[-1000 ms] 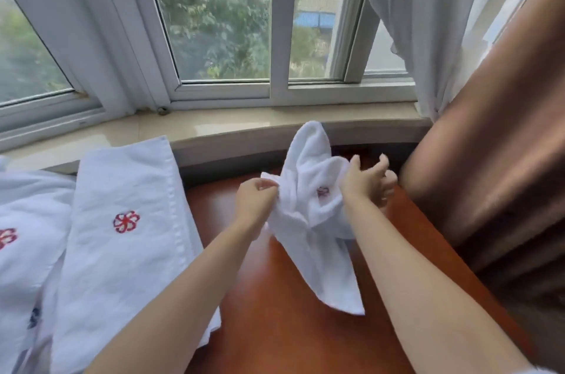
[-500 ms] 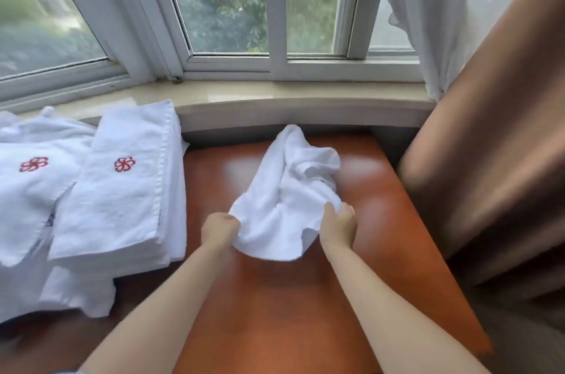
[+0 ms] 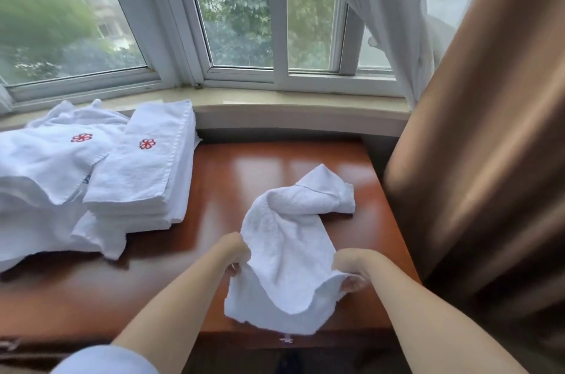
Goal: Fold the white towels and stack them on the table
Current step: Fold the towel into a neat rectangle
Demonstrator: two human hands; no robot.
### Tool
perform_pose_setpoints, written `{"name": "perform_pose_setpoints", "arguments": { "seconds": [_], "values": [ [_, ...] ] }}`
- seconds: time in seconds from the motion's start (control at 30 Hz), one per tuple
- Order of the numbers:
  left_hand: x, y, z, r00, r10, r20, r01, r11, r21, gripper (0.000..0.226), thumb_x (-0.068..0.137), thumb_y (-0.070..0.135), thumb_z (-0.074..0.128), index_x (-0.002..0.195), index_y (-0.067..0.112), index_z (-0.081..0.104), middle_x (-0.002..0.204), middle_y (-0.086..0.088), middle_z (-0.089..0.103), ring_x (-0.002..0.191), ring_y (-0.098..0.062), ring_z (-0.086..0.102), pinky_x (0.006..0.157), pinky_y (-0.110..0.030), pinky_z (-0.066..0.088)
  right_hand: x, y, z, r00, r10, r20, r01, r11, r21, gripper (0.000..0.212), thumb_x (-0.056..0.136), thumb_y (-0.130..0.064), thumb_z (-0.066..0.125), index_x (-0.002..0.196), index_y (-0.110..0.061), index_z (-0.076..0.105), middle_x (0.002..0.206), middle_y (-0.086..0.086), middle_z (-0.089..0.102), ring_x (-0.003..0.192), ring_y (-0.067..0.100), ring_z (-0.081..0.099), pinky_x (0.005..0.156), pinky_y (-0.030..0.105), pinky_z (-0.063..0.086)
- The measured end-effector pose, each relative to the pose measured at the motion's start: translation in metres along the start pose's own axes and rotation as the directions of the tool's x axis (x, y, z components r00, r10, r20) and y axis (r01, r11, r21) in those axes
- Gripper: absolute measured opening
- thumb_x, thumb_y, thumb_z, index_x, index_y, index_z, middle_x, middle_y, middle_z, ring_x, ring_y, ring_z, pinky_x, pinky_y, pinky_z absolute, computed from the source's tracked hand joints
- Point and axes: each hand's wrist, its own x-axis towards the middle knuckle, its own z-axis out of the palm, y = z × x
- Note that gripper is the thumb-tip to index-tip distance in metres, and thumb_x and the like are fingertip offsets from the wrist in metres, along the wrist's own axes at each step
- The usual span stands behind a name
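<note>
The loose towels run off the left edge. Both fingertips vanish under the crumpled towel. The trees outside the window are smeared.

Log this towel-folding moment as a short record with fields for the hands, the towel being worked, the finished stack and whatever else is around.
left hand: grips the towel's near left edge
right hand: grips the towel's near right edge
towel in hands: white, crumpled, unfolded, far end lying on the table, near edge hanging past the front
folded stack: white towels, red flower emblem on top, table's left
loose towels: piled left of the stack
surroundings: window, brown curtain at right
</note>
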Motion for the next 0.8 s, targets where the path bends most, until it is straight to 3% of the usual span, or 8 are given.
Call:
{"name": "perform_pose_setpoints", "arguments": {
  "seconds": [0.17,0.3,0.4,0.53,0.6,0.67,0.73,0.8],
  "values": [
    [0.046,0.009,-0.013,0.986,0.051,-0.158,-0.113,0.905,-0.410,0.073,0.079,0.001,0.042,0.147,0.016,0.017,0.072,-0.012,0.057,0.044,-0.021,0.050,0.041,-0.026,0.048,0.020,-0.035,0.008,0.997,-0.028,-0.068,0.030,0.999,0.033,0.033,0.078,-0.012,0.053,0.110,-0.010,0.043,0.086,0.010,0.057,0.062,0.018,0.056,0.059,0.028,0.045],
    [0.081,0.018,-0.016,0.991,-0.057,0.117,0.105,0.881,-0.462,0.019,0.087,0.004,0.050,0.105,-0.002,0.049,0.065,-0.009,0.048,0.048,-0.019,0.046,0.052,-0.029,0.050,0.053,-0.055,0.016,0.994,0.041,-0.103,-0.036,0.998,0.047,0.066,0.078,-0.019,0.071,0.137,-0.013,0.040,0.079,0.004,0.054,0.059,0.014,0.056,0.053,0.025,0.050],
    [0.107,0.025,-0.022,0.980,-0.020,0.197,0.118,0.858,-0.501,0.008,0.088,0.006,0.050,0.087,0.002,0.056,0.064,-0.009,0.053,0.051,-0.020,0.056,0.048,-0.027,0.052,0.083,-0.083,0.026,0.979,0.073,-0.193,-0.046,0.989,0.140,0.012,0.090,-0.016,0.058,0.096,-0.007,0.054,0.077,0.004,0.054,0.061,0.015,0.053,0.049,0.024,0.043],
    [0.126,0.044,-0.046,0.964,0.250,0.089,-0.108,0.676,-0.729,0.016,0.085,0.003,0.051,0.075,0.012,0.060,0.054,-0.003,0.055,0.047,-0.016,0.053,0.046,-0.022,0.046,0.102,-0.128,0.031,0.936,-0.124,-0.329,0.192,0.964,0.183,0.033,0.099,-0.029,0.042,0.112,-0.003,0.058,0.100,0.010,0.063,0.092,0.027,0.062,0.078,0.031,0.051],
    [0.123,0.063,-0.079,0.935,0.270,-0.232,-0.341,0.498,-0.797,0.019,0.090,0.004,0.048,0.079,0.011,0.061,0.066,-0.006,0.057,0.061,-0.017,0.053,0.052,-0.025,0.043,0.092,-0.168,0.005,0.822,-0.315,-0.474,0.422,0.897,0.134,0.032,0.100,-0.026,0.043,0.122,-0.008,0.057,0.107,0.007,0.061,0.106,0.028,0.059,0.091,0.032,0.046],
    [0.110,0.085,-0.129,0.839,0.222,-0.497,-0.544,0.386,-0.745,0.021,0.093,0.007,0.046,0.084,0.013,0.065,0.083,-0.005,0.059,0.079,-0.019,0.053,0.064,-0.029,0.045,0.064,-0.219,-0.037,0.605,-0.476,-0.639,0.680,0.726,0.103,0.016,0.099,-0.020,0.047,0.104,-0.016,0.061,0.087,-0.001,0.058,0.087,0.020,0.055,0.077,0.025,0.039],
    [0.081,0.105,-0.183,0.716,0.200,-0.669,-0.698,0.231,-0.678,0.029,0.094,0.008,0.045,0.068,0.017,0.055,0.073,-0.004,0.054,0.072,-0.018,0.048,0.059,-0.027,0.039,0.025,-0.264,-0.078,0.373,-0.519,-0.769,0.835,0.550,0.034,0.017,0.097,-0.016,0.051,0.082,-0.023,0.053,0.069,-0.011,0.049,0.066,0.012,0.047,0.066,0.025,0.033],
    [0.050,0.118,-0.221,0.620,0.118,-0.776,-0.784,0.049,-0.619,0.033,0.093,0.007,0.045,0.062,0.020,0.049,0.059,0.002,0.050,0.059,-0.015,0.042,0.050,-0.024,0.033,-0.005,-0.285,-0.107,0.251,-0.491,-0.834,0.902,0.431,0.018,0.011,0.097,-0.019,0.052,0.087,-0.022,0.054,0.071,-0.012,0.052,0.068,0.011,0.049,0.066,0.027,0.036]
  ]
}}
